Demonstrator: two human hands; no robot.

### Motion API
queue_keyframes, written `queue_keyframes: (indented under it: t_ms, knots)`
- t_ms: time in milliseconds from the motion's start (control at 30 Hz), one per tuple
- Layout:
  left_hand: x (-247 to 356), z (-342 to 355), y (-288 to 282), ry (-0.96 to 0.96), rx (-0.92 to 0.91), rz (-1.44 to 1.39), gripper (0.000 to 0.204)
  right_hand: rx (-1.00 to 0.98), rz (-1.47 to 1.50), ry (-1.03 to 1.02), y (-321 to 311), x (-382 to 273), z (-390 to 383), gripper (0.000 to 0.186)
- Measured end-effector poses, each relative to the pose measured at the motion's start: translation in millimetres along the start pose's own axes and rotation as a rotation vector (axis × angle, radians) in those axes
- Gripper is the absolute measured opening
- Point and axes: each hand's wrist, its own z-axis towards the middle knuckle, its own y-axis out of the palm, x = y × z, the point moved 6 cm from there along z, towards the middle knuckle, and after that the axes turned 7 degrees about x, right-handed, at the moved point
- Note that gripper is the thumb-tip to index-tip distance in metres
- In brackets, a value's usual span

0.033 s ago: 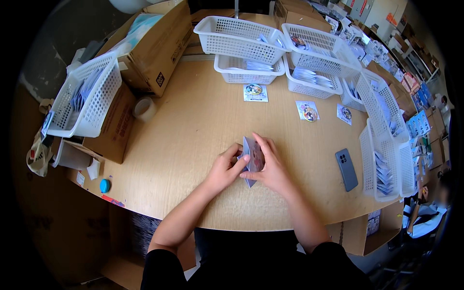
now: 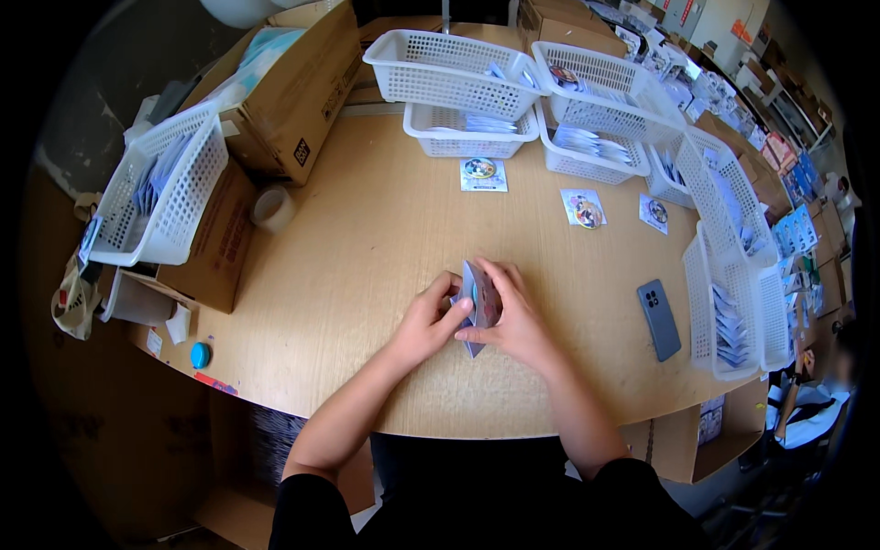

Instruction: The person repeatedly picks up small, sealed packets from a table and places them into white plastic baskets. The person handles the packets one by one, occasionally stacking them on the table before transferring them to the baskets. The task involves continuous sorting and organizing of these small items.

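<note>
Pale wood stretches across my feed: one table (image 2: 348, 247), two bare hands working over its near middle. Left hand (image 2: 426, 321) and right hand (image 2: 521, 321) are both grasping one flat lilac bundle (image 2: 480, 301), fingers and thumbs pinching it on edge between them; how many layers it has, I can't count from here, nor can I tell whether it touches the wood.

Looking farther out, I've got three square packets lying flat, each with a round picture: one packet (image 2: 483, 174) at the far middle, a second packet (image 2: 584, 209) and a third packet (image 2: 654, 214) toward the far right. One grey phone (image 2: 658, 321) lies face down on the right; one blue cap (image 2: 200, 355) sits near left, one whitish roll (image 2: 272, 218) farther up that side.

Baskets now, all white: four far baskets (image 2: 440, 81) in two stacks of two, one left basket (image 2: 206, 174) over a cardboard box (image 2: 215, 247), and right baskets (image 2: 698, 321) overlapping too much for me to number.
</note>
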Motion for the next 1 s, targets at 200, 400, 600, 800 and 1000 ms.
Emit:
queue_keyframes:
  t_ms: [200, 400, 600, 800, 1000]
  knots:
    - [10.1, -2.7, 16.5, 0.094, -0.305, -0.232, 0.129, 0.161, 0.499, 0.030, -2.0, 28.5, -4.6, 0.106]
    - [20.4, -11.4, 25.3, 0.091, -0.223, -0.082, 0.131, 0.248, 0.349, -0.284, -1.6, 26.8, -1.9, 0.098]
    - [19.6, -5.2, 12.3, -0.069, -0.109, -0.311, 0.104, 0.296, 0.287, -0.361, -3.1, 19.5, -2.7, 0.098]
    - [15.1, -3.0, 3.5, -0.304, -0.006, -0.514, 0.092, 0.378, 0.058, -0.296, -4.2, 23.7, -7.6, 0.100]
    - [5.7, -3.7, 2.5, -0.422, -0.036, -0.629, 0.086, 0.359, 0.200, -0.031, -4.1, 33.2, -2.8, 0.071]
